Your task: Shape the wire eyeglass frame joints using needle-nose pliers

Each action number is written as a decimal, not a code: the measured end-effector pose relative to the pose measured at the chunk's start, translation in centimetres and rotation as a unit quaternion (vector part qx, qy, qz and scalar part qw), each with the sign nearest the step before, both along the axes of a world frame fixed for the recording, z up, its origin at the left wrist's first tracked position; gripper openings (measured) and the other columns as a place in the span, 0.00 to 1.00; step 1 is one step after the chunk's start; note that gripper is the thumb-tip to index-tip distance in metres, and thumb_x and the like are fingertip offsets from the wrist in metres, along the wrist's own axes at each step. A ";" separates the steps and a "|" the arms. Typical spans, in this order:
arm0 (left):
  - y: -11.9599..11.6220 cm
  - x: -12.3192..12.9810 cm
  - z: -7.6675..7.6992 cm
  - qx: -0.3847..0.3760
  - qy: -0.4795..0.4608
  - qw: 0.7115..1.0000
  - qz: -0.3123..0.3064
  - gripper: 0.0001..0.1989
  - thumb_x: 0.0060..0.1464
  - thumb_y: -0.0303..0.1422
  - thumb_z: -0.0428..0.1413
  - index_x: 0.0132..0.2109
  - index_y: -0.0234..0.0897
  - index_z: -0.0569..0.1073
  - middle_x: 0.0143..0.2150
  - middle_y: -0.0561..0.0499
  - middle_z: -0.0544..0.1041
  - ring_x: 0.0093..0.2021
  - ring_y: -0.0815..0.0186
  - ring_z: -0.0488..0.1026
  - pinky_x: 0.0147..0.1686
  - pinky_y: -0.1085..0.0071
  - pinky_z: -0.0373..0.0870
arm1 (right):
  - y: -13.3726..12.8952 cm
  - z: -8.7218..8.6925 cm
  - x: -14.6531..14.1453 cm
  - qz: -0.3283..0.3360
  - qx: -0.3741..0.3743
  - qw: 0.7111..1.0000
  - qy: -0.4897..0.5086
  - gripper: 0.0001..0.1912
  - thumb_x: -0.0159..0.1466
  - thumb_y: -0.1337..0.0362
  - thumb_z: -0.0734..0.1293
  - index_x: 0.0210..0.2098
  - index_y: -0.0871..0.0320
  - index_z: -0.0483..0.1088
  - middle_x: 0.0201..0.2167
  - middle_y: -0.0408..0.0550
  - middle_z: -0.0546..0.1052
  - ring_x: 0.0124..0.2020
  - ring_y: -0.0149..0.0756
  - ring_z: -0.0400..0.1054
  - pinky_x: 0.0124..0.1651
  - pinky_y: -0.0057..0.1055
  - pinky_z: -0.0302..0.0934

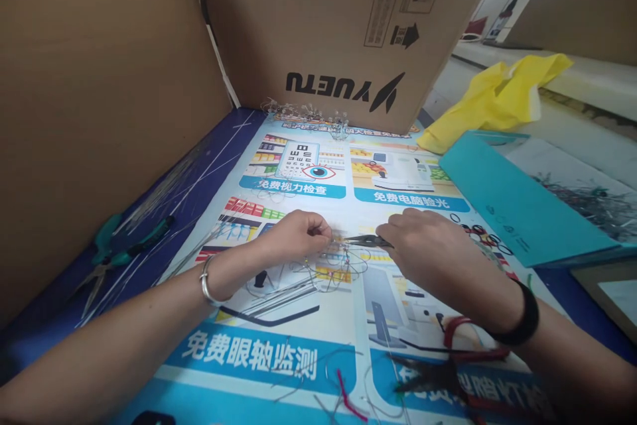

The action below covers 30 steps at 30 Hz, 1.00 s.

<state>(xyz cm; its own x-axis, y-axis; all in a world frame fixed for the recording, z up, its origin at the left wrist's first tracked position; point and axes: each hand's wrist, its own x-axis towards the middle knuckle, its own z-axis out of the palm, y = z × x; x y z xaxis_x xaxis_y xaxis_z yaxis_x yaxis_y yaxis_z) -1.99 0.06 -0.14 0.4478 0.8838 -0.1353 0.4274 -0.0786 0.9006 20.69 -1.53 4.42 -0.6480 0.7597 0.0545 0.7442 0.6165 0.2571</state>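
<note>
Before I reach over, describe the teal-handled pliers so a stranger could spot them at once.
Find the tall brown cardboard panel on the left. At its foot, on the dark blue surface, the teal-handled pliers lie spread open among thin straight wires. The red-handled tool lies by the right forearm, and the dark-jawed pliers are in the right hand.

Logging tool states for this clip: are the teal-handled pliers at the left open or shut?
Open: the teal-handled pliers lie with their handles splayed wide and their jaw tips apart.
</note>
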 end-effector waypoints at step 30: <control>-0.3 0.2 -0.3 0.149 0.037 0.980 0.129 0.06 0.48 0.27 0.50 0.29 0.36 0.71 0.27 0.54 0.73 0.28 0.69 0.67 0.31 0.74 0.63 | -1.1 0.5 -3.0 -0.048 0.084 0.995 0.005 0.08 0.59 0.74 0.60 0.29 0.59 0.69 0.28 0.51 0.72 0.33 0.40 0.60 0.33 0.34 0.43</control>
<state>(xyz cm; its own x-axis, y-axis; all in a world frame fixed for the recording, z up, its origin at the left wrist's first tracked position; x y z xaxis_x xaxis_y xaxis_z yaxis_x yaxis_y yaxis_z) -1.75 -0.22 -0.44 0.2031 0.9715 0.1224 0.5312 -0.2143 0.8197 17.74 -2.63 4.93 -0.5712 0.7978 0.1931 0.8012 0.4907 0.3426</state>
